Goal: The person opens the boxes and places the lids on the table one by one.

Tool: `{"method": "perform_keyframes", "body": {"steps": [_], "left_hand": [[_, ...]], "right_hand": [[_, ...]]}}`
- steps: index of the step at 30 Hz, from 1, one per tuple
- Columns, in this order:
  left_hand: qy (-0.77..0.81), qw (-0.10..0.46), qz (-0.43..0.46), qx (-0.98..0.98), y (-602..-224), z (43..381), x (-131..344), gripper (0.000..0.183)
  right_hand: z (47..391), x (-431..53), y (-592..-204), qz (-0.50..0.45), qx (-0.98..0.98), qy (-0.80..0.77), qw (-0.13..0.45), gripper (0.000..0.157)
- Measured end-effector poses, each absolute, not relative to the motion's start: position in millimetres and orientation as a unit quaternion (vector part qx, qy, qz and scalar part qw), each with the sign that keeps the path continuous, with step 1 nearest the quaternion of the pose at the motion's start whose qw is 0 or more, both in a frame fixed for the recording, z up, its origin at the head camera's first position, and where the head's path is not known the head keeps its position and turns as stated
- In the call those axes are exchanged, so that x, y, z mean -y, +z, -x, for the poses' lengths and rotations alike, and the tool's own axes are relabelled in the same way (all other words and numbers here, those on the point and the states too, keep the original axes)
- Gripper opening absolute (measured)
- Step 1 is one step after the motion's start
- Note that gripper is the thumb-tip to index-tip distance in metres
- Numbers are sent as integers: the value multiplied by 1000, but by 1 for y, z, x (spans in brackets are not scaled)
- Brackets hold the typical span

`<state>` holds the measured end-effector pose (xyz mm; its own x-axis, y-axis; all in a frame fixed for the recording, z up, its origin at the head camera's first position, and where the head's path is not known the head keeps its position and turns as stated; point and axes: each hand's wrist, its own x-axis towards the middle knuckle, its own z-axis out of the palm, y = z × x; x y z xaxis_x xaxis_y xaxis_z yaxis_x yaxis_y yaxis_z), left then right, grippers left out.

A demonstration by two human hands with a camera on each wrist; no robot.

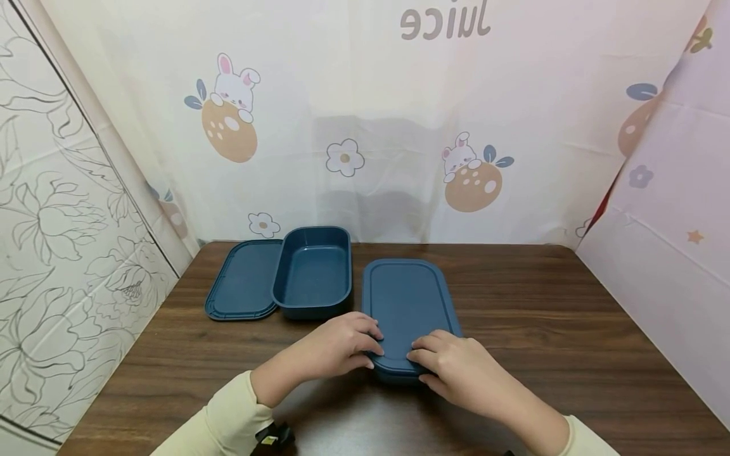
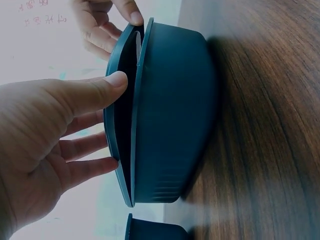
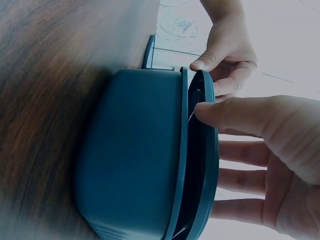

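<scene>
A dark blue rectangular lid (image 1: 402, 297) lies over a deep blue food container (image 2: 172, 115) on the table. At the near end a gap shows between the lid (image 3: 211, 175) and the container's rim in both wrist views. My left hand (image 1: 345, 345) pinches the lid's near left corner, thumb at its underside and fingers on top. My right hand (image 1: 456, 367) holds the near right part of the edge in the same manner, its thumb in the gap. What the container holds is hidden.
Left of the covered container stands a second blue container (image 1: 313, 278), uncovered. Beside it, another blue lid (image 1: 242, 282) lies flat at the wooden table's (image 1: 513, 297) back left. A printed curtain (image 1: 388, 82) hangs behind the table.
</scene>
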<state>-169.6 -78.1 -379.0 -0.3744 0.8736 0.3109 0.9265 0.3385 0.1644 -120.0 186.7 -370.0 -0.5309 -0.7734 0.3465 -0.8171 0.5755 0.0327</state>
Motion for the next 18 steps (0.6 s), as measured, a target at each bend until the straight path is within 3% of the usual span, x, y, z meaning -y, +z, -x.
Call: {"method": "perform_keyframes", "body": {"steps": [9, 18], "left_hand": [[-161, 104, 563, 804, -376, 169, 80, 20], [-183, 149, 574, 784, -377, 170, 79, 21]], "right_hand": [[118, -187, -366, -446, 877, 60, 171, 45], [119, -185, -364, -448, 868, 41, 208, 39]]}}
